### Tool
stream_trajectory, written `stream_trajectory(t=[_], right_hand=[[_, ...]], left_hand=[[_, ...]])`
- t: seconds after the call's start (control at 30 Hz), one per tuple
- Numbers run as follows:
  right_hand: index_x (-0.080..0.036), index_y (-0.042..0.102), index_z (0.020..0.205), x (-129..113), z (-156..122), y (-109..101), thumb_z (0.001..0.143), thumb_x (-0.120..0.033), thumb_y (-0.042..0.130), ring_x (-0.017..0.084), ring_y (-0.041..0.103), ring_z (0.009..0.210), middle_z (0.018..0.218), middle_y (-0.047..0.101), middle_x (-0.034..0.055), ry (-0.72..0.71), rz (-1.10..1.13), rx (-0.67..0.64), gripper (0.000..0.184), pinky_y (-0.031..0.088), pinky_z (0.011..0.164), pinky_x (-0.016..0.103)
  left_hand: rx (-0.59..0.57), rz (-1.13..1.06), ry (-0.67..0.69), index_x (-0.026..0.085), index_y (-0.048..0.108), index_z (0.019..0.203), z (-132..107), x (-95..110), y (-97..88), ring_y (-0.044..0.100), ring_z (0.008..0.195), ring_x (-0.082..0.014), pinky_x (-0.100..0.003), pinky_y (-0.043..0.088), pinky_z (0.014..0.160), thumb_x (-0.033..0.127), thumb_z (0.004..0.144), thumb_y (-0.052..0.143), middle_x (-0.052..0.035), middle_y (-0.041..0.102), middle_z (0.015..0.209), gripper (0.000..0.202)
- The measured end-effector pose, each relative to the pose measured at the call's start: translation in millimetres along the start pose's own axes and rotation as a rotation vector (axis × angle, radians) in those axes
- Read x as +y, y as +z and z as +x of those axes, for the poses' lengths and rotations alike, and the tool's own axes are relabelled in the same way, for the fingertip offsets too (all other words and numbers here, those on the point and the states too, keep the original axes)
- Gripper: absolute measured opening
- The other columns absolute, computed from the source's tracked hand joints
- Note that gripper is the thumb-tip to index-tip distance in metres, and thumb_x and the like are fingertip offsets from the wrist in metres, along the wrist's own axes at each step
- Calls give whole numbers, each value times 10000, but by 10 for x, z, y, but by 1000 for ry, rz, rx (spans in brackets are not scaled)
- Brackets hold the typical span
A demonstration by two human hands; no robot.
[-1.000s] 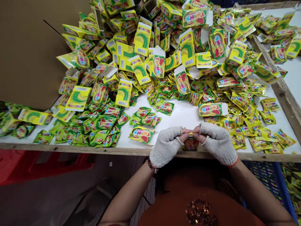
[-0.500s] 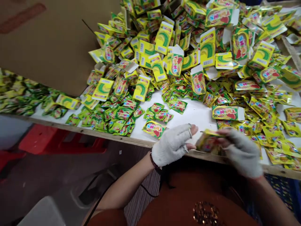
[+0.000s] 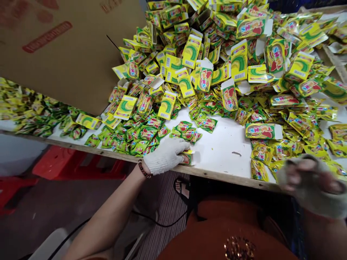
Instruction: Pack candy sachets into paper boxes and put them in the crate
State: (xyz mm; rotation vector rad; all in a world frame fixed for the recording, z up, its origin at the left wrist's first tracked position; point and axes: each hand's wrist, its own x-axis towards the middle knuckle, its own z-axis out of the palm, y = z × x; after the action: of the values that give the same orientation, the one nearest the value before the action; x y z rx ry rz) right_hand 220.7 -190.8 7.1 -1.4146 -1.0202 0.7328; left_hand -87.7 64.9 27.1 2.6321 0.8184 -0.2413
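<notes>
My left hand [image 3: 166, 156], in a white fingerless knit glove with a bead bracelet at the wrist, lies on a small yellow-green TUMS carton [image 3: 188, 157] near the front edge of the white table [image 3: 225, 144], fingers closed over it. My right hand [image 3: 311, 180], gloved the same way, hangs off the table's front right edge; it is smeared by motion and I see nothing in it. Small green sachets [image 3: 184, 130] lie just beyond the left hand.
A big heap of yellow-green cartons [image 3: 217, 61] and sachets covers the back and right of the table. A flat brown cardboard sheet [image 3: 62, 54] stands at the back left. Red plastic crates [image 3: 73, 166] sit under the table on the left.
Both hands held one carton together at the table edge. The right hand has carried it off to the right and down; the left hand has gone left onto another carton.
</notes>
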Motion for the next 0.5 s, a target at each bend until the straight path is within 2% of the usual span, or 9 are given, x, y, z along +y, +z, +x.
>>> stream_trajectory(t=[0.03, 0.07, 0.17, 0.2, 0.27, 0.37, 0.43, 0.5], right_hand=[[-276, 673, 898, 15, 21, 122, 880, -647, 549, 206, 606, 558, 658, 639, 56, 42, 69, 2, 392, 472, 440, 318], [-258, 682, 884, 30, 46, 256, 881, -559, 618, 204, 631, 601, 693, 660, 51, 103, 44, -9, 308, 511, 503, 323], [-225, 689, 930, 83, 128, 639, 873, -385, 690, 214, 686, 852, 920, 713, 59, 141, -89, -17, 170, 574, 754, 336], [-225, 670, 962, 108, 151, 737, 869, -369, 695, 221, 683, 949, 1012, 709, 65, 113, -80, -7, 173, 574, 825, 344], [-236, 611, 1031, 167, 183, 866, 857, -357, 707, 222, 673, 1044, 1145, 680, 72, 80, -2, 18, 233, 573, 885, 358], [-244, 571, 1064, 244, 192, 910, 857, -358, 707, 196, 698, 925, 1072, 693, 55, 70, -4, 57, 273, 595, 803, 335], [-234, 602, 1040, 259, 186, 883, 870, -347, 688, 188, 696, 854, 968, 704, 39, 33, -120, 76, 221, 588, 770, 322], [-223, 633, 1042, 241, 188, 848, 876, -325, 673, 196, 697, 852, 962, 715, 45, -36, -213, 86, 198, 583, 780, 327]], left_hand=[[67, -124, 0, 190, 665, 859, 5, 64, 29, 593, 902, -228, -351, 459, 832, 219, 830, 591, -52, 649, 913, 85], [160, -275, -11, 189, 662, 903, 16, 145, 81, 599, 923, -219, -347, 469, 843, 231, 856, 563, -53, 657, 946, 117], [461, -839, -59, 184, 568, 1202, 105, 481, 365, 637, 1006, -198, -338, 515, 877, 274, 880, 566, -79, 669, 1120, 335], [505, -1013, -63, 186, 509, 1274, 150, 610, 482, 656, 980, -185, -326, 534, 856, 272, 872, 587, -81, 673, 1126, 418], [541, -1230, -34, 187, 455, 1296, 238, 859, 694, 683, 953, -176, -313, 557, 840, 269, 858, 625, -82, 691, 1099, 478], [542, -1241, 14, 193, 519, 1216, 320, 1096, 853, 691, 985, -183, -317, 564, 865, 281, 865, 646, -86, 698, 1111, 384], [546, -1128, 40, 191, 596, 1148, 338, 1127, 844, 686, 987, -186, -318, 562, 875, 293, 872, 647, -80, 703, 1094, 299], [545, -1029, 70, 187, 650, 1092, 344, 1089, 777, 683, 964, -187, -323, 559, 879, 297, 876, 646, -72, 714, 1050, 243]])
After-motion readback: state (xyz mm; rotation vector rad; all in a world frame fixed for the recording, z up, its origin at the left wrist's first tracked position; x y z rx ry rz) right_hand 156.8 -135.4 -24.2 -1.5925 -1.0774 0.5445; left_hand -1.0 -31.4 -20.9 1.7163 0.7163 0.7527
